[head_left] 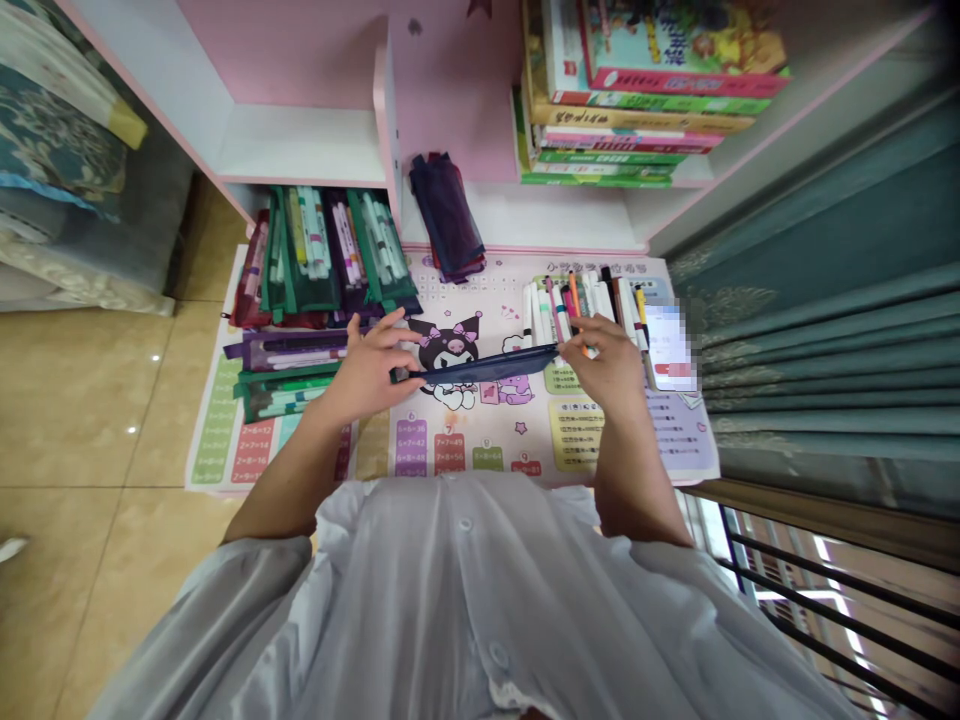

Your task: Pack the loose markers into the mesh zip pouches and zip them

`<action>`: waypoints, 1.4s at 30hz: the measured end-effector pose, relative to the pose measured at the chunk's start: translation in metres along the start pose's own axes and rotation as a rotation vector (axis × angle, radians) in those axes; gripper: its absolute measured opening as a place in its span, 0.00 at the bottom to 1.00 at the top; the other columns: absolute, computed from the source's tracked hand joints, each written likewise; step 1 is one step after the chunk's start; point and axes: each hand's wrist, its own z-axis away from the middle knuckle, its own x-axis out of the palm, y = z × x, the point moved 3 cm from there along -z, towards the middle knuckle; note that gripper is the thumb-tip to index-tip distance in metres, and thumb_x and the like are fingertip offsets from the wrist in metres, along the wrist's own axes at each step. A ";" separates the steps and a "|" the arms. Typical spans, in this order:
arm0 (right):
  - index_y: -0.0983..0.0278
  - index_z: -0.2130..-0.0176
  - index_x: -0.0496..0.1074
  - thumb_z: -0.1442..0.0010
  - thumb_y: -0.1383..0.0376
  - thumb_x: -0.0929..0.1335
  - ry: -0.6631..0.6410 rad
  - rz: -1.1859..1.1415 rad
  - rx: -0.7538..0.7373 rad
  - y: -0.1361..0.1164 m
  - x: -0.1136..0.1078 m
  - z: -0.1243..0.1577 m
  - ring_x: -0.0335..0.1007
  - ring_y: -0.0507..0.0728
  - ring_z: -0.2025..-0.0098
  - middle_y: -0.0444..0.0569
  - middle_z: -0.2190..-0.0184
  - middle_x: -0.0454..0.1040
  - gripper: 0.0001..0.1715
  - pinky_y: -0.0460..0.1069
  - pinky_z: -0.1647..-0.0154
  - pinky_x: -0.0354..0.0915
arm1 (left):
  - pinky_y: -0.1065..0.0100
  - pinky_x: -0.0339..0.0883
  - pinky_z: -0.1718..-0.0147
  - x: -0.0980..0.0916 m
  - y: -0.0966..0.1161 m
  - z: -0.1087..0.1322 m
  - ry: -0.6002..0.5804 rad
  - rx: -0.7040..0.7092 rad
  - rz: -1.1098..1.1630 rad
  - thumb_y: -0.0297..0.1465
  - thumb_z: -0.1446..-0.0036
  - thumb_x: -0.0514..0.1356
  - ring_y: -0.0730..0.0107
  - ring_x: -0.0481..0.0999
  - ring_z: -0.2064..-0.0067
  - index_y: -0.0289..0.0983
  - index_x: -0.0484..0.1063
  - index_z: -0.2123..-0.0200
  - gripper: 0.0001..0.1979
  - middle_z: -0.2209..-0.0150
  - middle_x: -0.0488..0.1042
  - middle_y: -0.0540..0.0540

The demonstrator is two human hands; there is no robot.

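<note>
A dark blue mesh pencil pouch (495,365) is stretched between my two hands above the desk mat, seen nearly edge-on. My left hand (371,365) pinches its left end between thumb and finger, the other fingers spread. At the right end, my right hand (604,362) grips the corner with its fingertips. Whether anything is inside the pouch cannot be made out. Just beyond my right hand lies a row of loose marker pens (589,300) in several colours. Filled mesh pouches of pens (300,260) in green, purple and red are piled beyond my left hand, with a green one (289,393) beside my left wrist.
Folded dark mesh pouches (448,215) lie at the back of the printed desk mat (517,435). A stack of books (630,120) stands on the shelf at the back right. A phone (670,345) lies at the right, near the curtain (817,290).
</note>
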 end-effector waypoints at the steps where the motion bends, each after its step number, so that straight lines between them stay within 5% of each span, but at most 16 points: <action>1: 0.59 0.77 0.74 0.48 0.60 0.69 -0.004 0.000 0.000 0.001 0.000 0.000 0.68 0.69 0.38 0.50 0.52 0.80 0.09 0.70 0.35 0.58 | 0.32 0.28 0.34 0.000 0.000 0.000 0.001 0.001 0.002 0.36 0.48 0.66 0.45 0.58 0.31 0.40 0.75 0.75 0.08 0.46 0.76 0.47; 32: 0.60 0.79 0.71 0.48 0.64 0.69 0.086 0.056 -0.011 0.001 0.000 0.002 0.72 0.66 0.46 0.51 0.55 0.81 0.10 0.65 0.44 0.65 | 0.33 0.28 0.34 0.001 0.000 0.002 0.026 0.010 0.001 0.35 0.50 0.67 0.45 0.59 0.31 0.40 0.74 0.76 0.08 0.47 0.77 0.48; 38: 0.60 0.77 0.72 0.46 0.62 0.69 0.133 -0.049 0.006 -0.011 -0.001 0.001 0.74 0.63 0.48 0.51 0.56 0.81 0.09 0.62 0.42 0.66 | 0.35 0.33 0.33 -0.007 0.004 0.004 0.125 0.031 0.064 0.36 0.49 0.67 0.47 0.62 0.32 0.39 0.71 0.78 0.11 0.49 0.78 0.47; 42: 0.61 0.74 0.73 0.42 0.52 0.69 0.193 -0.061 0.032 -0.027 0.008 0.001 0.73 0.65 0.47 0.56 0.55 0.79 0.18 0.64 0.41 0.65 | 0.39 0.39 0.33 -0.001 0.014 0.006 0.267 0.059 0.078 0.35 0.46 0.66 0.50 0.64 0.33 0.39 0.70 0.79 0.13 0.50 0.79 0.46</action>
